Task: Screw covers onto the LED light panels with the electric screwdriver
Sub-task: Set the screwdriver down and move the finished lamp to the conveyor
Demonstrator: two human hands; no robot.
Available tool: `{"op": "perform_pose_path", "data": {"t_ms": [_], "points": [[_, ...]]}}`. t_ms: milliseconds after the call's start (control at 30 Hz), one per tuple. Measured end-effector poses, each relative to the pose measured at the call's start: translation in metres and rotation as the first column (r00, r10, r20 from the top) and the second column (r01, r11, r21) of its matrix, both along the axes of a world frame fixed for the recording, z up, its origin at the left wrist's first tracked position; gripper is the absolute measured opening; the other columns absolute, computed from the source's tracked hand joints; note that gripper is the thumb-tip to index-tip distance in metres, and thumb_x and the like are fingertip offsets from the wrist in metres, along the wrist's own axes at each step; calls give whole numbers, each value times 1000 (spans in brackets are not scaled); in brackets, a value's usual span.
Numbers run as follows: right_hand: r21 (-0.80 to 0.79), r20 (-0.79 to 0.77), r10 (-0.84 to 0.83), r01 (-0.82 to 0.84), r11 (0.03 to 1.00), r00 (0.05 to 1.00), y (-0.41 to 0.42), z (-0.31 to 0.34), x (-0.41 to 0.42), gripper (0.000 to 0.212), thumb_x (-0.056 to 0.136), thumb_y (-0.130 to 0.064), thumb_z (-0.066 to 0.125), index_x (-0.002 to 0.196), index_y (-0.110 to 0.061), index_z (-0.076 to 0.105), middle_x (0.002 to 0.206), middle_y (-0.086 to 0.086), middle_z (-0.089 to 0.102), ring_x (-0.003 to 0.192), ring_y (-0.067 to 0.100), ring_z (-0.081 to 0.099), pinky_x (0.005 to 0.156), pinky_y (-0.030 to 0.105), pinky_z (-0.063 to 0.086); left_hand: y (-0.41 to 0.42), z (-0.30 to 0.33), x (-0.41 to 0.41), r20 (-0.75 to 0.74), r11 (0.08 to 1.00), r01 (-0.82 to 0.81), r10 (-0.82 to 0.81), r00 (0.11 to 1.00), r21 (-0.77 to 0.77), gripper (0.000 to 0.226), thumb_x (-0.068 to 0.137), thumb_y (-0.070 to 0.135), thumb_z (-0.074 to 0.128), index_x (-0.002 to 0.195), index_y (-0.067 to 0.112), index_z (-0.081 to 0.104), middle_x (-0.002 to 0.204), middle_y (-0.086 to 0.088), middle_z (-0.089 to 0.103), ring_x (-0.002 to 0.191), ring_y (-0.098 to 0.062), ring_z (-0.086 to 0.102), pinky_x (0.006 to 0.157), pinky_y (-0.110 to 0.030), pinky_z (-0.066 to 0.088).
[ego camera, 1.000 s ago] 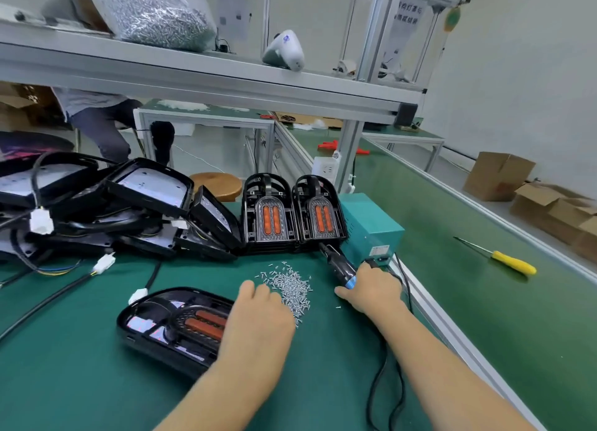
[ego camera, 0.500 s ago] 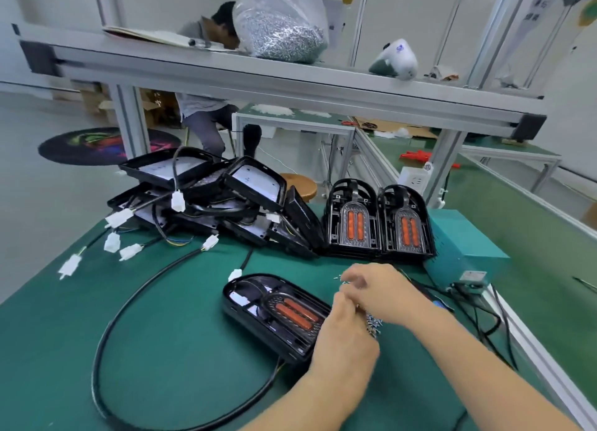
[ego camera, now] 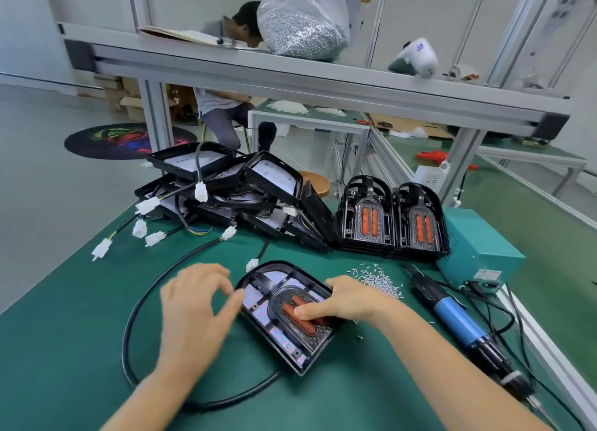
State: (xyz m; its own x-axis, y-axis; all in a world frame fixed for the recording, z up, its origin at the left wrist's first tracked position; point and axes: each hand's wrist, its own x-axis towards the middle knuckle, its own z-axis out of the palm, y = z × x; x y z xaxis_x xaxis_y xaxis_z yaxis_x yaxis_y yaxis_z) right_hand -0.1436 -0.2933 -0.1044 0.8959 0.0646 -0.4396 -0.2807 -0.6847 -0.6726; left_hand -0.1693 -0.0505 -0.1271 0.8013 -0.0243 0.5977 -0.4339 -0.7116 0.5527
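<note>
Right now we have the LED light panel (ego camera: 284,314) lying flat on the green table (ego camera: 64,333) at the lower centre of the frame, its cover (ego camera: 298,308) with two orange strips seated on top. Our right hand (ego camera: 349,299) rests on that cover, thumb pressed on the orange strips and fingers curled over the panel's far edge, gripping it. Our left hand (ego camera: 197,304) sits just left of the panel, fingers loosely spread and relaxed, thumb tip touching the panel's left rim. To the right, the electric screwdriver (ego camera: 462,325) lies untouched on the table, near a small heap of loose screws (ego camera: 376,278). Behind, in mid-frame, two more covers (ego camera: 392,220) stand upright beside a pile of panels (ego camera: 232,198).
</note>
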Motion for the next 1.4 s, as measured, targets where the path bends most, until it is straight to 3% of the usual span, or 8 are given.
{"op": "perform_pose_path", "data": {"t_ms": [133,333,567,767,1067,1200,1300,1400], "points": [[160,13,-37,34,986,999,9,-2,-7,29,63,-33,91,82,-21,73,82,-9,75,79,10,68,81,23,52,51,-3,46,-269,918,-386,397,878,94,37,82,21,70,115,9,59,116,-14,57,115,-35,45,94,-47,32],[241,7,-135,129,962,991,13,-1,-17,37,68,-22,89,99,-12,72,101,8,75,85,18,69,87,33,55,79,-21,58,-447,836,-355,530,721,418,42,92,34,55,126,9,56,134,-16,48,123,-37,38,99,-46,32],[331,65,-154,124,935,986,10,-5,-25,38,65,-18,90,98,-11,71,96,8,76,84,19,70,89,35,57,81,-19,60,-438,874,-434,485,757,218,17,94,8,43,86,2,57,98,-22,56,91,-39,49,75,-44,41],[373,213,-165,75,925,963,5,-16,-33,73,46,-41,92,109,-16,64,96,-6,76,89,10,71,79,22,54,82,-11,40,-274,857,-515,490,827,-21,8,99,18,38,103,13,43,67,-11,50,69,-36,45,68,-40,34],[427,520,-202,-47,903,830,11,10,-38,45,62,-15,92,98,-18,65,87,-8,75,77,3,68,70,12,48,58,27,42,346,932,-310,233,909,187,27,96,13,45,114,6,64,71,-15,59,47,-34,51,43,-40,44],[406,616,-194,-97,909,764,15,34,-40,38,65,-12,90,90,-21,63,81,-7,73,72,5,65,70,15,49,48,49,49,433,948,-156,22,901,277,28,94,26,45,106,14,67,63,-7,58,45,-28,53,39,-35,44],[373,675,-171,-132,918,718,18,49,-43,31,71,-14,87,85,-25,62,73,-15,67,65,0,59,65,12,45,36,73,47,352,992,102,-121,928,72,23,87,27,57,97,16,75,72,11,67,61,-20,63,58,-39,54],[328,759,-171,-142,934,629,22,59,-46,30,69,-19,88,87,-18,63,90,-12,59,79,3,57,75,14,43,30,96,47,241,910,358,-307,921,-209,33,81,11,69,89,42,73,81,35,66,77,3,66,77,-16,53]]}}
